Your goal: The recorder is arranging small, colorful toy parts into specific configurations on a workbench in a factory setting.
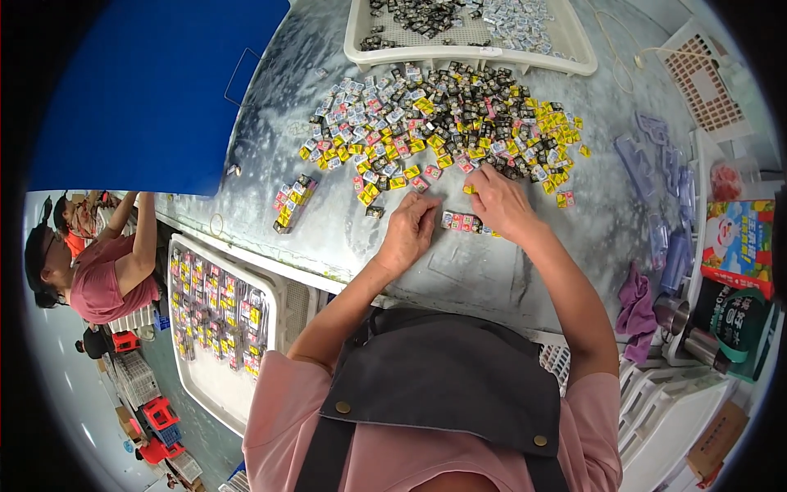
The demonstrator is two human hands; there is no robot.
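In the middle of the table, my right hand (pixel 502 203) is closed, with a small yellow block (pixel 470 189) at its fingertips. Below those fingers lies a short row of small printed blocks (pixel 461 221), pink and white with a dark edge; my right hand partly covers its right end. Just left of the row rests my left hand (pixel 410 231), fingers curled together; anything between them is hidden. Beyond both hands spreads a large loose pile of small blocks (pixel 443 123) in black, yellow, white and pink. A stacked group of blocks (pixel 293 203) sits apart at the left.
A white tray (pixel 471 56) with black and white pieces stands at the far side. Lower left, another white tray (pixel 221 394) carries rows of packed blocks. Clear purple plastic parts (pixel 648 180) and a purple cloth (pixel 635 307) lie right. A co-worker (pixel 115 279) is at the left.
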